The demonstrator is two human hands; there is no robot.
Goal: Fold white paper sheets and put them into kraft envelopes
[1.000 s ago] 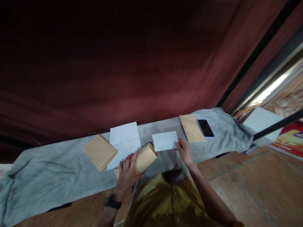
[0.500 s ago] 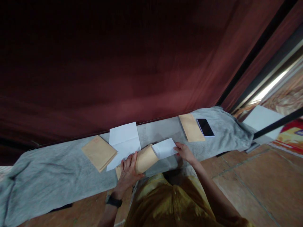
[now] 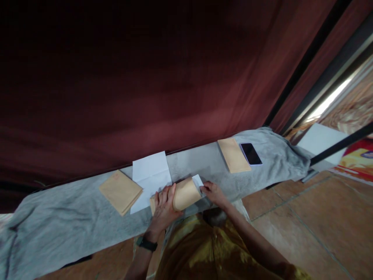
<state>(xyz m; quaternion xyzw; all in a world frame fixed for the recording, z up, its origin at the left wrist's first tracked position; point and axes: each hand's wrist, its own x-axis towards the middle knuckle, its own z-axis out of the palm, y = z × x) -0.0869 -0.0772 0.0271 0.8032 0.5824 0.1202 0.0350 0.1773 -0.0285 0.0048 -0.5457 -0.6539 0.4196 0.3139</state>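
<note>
My left hand [image 3: 164, 204] grips a brown envelope [image 3: 186, 193] and holds its mouth open toward the right, just above the grey cloth [image 3: 64, 223]. My right hand [image 3: 212, 192] pinches a folded white paper [image 3: 198, 181], most of which is hidden inside the envelope; only a small corner shows. A black watch sits on my left wrist.
An unfolded white sheet [image 3: 150, 175] lies left of the envelope, overlapping a stack of brown envelopes [image 3: 120, 191]. Further right lie another brown envelope stack [image 3: 233, 154] and a black phone [image 3: 250, 153]. A dark red curtain hangs behind. Tiled floor is at the right.
My right hand picked the folded white paper up from the cloth, carried it left and slid it into the envelope held by my left hand. The view shifted slightly.
</note>
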